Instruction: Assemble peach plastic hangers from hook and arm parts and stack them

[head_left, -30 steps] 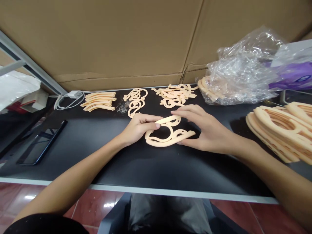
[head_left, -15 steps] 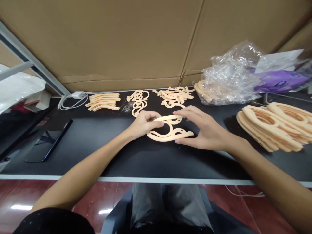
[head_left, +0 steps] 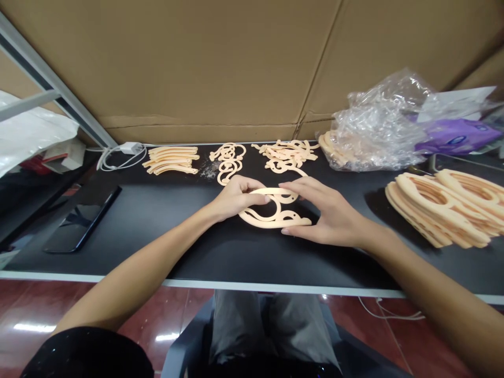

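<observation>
A flat, pale wooden cut-out panel [head_left: 271, 216] with curved inner pieces lies on the black table [head_left: 165, 226] in the middle. My left hand [head_left: 235, 197] grips its left end, fingers curled over the top strip. My right hand [head_left: 321, 212] holds the right end, thumb under the lower edge and fingers stretched over the top. Both hands pinch the same panel.
Sorted piles sit along the back: curved strips [head_left: 171, 159], looped pieces [head_left: 228, 160], small mixed pieces [head_left: 285, 153]. A stack of uncut panels [head_left: 441, 207] lies at the right, behind it a crumpled plastic bag [head_left: 378, 126]. A phone [head_left: 82, 219] and white charger [head_left: 128, 149] lie left. Cardboard walls the back.
The panel and both hands have stayed together in the middle of the table; the panel now lies a little flatter. My head view has shifted slightly.
</observation>
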A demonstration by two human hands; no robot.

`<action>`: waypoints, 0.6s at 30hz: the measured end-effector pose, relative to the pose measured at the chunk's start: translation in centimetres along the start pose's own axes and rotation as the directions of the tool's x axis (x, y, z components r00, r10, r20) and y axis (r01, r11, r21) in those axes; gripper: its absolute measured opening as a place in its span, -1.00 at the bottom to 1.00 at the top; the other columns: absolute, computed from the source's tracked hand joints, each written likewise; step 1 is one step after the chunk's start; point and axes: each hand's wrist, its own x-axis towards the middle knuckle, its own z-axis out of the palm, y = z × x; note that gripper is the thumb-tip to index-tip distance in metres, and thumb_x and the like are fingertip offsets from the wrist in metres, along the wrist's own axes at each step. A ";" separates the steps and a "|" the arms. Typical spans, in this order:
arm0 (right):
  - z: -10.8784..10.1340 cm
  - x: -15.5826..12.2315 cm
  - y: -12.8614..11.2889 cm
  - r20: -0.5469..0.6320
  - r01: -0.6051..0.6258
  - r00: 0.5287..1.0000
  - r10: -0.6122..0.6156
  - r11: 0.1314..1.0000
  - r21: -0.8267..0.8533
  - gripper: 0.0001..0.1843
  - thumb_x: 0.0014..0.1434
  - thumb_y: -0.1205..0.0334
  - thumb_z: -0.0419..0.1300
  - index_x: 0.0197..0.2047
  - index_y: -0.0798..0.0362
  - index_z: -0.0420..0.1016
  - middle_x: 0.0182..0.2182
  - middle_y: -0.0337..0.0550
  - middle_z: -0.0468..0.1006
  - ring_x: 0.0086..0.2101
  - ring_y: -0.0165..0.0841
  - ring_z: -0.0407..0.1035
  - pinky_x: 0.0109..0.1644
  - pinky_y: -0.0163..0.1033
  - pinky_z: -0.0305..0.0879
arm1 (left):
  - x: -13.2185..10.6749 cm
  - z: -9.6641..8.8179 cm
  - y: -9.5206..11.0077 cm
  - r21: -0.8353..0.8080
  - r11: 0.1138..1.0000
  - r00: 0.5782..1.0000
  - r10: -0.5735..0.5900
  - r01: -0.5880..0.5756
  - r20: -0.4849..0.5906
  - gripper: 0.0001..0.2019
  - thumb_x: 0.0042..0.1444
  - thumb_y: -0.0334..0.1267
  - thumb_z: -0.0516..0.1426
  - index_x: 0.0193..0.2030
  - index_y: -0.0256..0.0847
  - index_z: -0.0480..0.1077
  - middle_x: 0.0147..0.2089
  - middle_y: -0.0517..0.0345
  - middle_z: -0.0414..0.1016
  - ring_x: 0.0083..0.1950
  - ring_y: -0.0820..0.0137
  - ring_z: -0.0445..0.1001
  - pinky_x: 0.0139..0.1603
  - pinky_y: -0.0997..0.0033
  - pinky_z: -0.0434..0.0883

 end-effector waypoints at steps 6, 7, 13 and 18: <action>-0.2 0.1 0.1 -0.004 0.007 1.000 -0.007 1.000 -0.021 -0.21 0.07 0.08 0.42 0.33 -0.05 0.29 0.04 0.05 0.49 -0.01 -0.06 0.45 0.09 0.12 0.45 | 0.1 -0.1 -0.2 -0.026 0.999 1.000 -0.018 0.019 0.019 -0.79 -0.08 -0.20 0.35 -0.37 -0.32 0.57 -0.47 0.19 0.50 -0.44 0.52 0.38 -0.43 0.53 0.27; -0.3 0.1 0.2 -0.007 0.005 1.000 -0.005 0.999 -0.031 -0.22 0.07 0.08 0.42 0.33 -0.04 0.30 0.03 0.06 0.49 -0.01 -0.06 0.45 0.09 0.12 0.45 | 0.1 -0.1 -0.3 -0.037 0.999 1.000 -0.014 0.014 0.018 -0.78 -0.07 -0.19 0.35 -0.34 -0.32 0.58 -0.46 0.19 0.51 -0.44 0.52 0.38 -0.42 0.53 0.28; -1.2 -2.1 -0.4 -0.096 -0.082 0.993 0.070 0.987 -0.136 -0.25 0.11 0.01 0.40 0.31 0.01 0.33 0.09 0.13 0.48 0.07 0.01 0.43 0.15 0.17 0.42 | 0.7 0.0 -1.1 -0.157 0.987 0.993 0.018 -0.036 -0.116 -0.65 0.05 -0.03 0.30 -0.19 -0.32 0.61 -0.36 0.11 0.56 -0.35 0.47 0.46 -0.28 0.47 0.40; -2.6 -7.5 -1.8 -0.269 -0.304 0.934 0.233 0.917 -0.260 -0.31 0.13 -0.07 0.37 0.26 -0.04 0.39 0.00 0.08 0.50 -0.02 0.03 0.45 0.06 0.17 0.45 | 0.8 0.0 -1.3 -0.150 0.989 0.993 0.000 -0.018 -0.119 -0.66 0.08 -0.05 0.29 -0.22 -0.34 0.60 -0.41 0.12 0.49 -0.41 0.48 0.41 -0.35 0.46 0.39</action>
